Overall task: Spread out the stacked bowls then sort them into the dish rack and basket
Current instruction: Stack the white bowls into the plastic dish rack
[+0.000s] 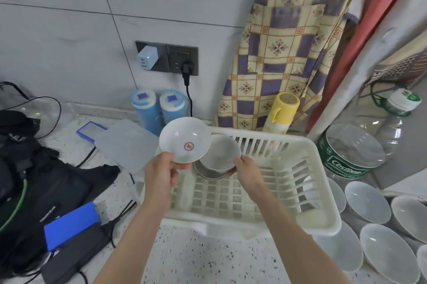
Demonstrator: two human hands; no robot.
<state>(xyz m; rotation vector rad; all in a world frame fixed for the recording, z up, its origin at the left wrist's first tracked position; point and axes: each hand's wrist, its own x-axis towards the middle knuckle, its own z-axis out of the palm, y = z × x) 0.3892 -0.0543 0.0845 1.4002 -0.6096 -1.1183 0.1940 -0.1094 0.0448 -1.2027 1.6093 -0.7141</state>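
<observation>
My left hand (pixel 161 174) pinches the near rim of a shallow white dish with a red emblem (pixel 184 139), held tilted above the far left corner of the cream plastic basket (pixel 309 193). My right hand (pixel 246 171) grips the rim of a white bowl (pixel 219 152) just behind that dish, over a metal-rimmed bowl (pixel 208 174) sitting in the basket's corner. Several white bowls (pixel 367 201) lie spread on the counter at the right, beside the basket. No dish rack is in view.
A speckled counter (pixel 198 258) carries black bags, a blue power bank (pixel 71 226) and cables at the left, a translucent lid (pixel 127 145), two blue canisters (pixel 159 108), a yellow spray can (pixel 282 112) and a large water jug (pixel 360 145) at the right.
</observation>
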